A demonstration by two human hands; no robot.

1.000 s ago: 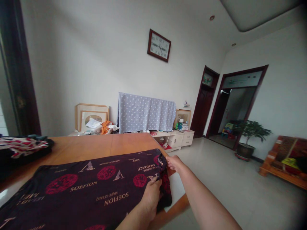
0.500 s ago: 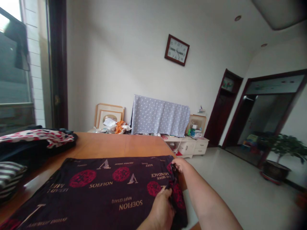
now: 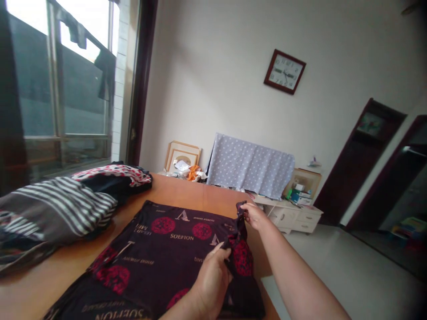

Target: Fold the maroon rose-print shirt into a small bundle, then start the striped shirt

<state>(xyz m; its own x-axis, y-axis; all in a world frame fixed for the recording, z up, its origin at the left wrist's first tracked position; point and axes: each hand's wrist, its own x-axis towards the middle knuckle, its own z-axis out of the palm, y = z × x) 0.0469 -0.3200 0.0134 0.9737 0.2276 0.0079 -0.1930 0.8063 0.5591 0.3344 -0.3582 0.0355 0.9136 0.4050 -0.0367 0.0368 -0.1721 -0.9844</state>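
A dark printed garment (image 3: 167, 253) with red round motifs and pale lettering lies spread over the wooden table. My left hand (image 3: 215, 271) pinches its right part, thumb on top, where the cloth bunches up. Farther off, at the far right corner of the garment, my right hand (image 3: 252, 214) grips a gathered bit of its edge and lifts it slightly. Between the two hands the cloth is rucked into a ridge, and its right end droops by the table's edge. What kind of garment it is cannot be made out.
Left of the garment, a heap of clothes (image 3: 63, 204) with striped and red-spotted pieces lies on the table (image 3: 196, 191). Past the far edge stand a white cabinet (image 3: 293, 218) and something under a polka-dot cloth (image 3: 250, 166). Tiled floor (image 3: 320, 262) stretches to the right.
The view has swung left, bringing more of the clothes heap and window into sight. Both hands keep hold of the garment; its right edge is now raised and folded inward.
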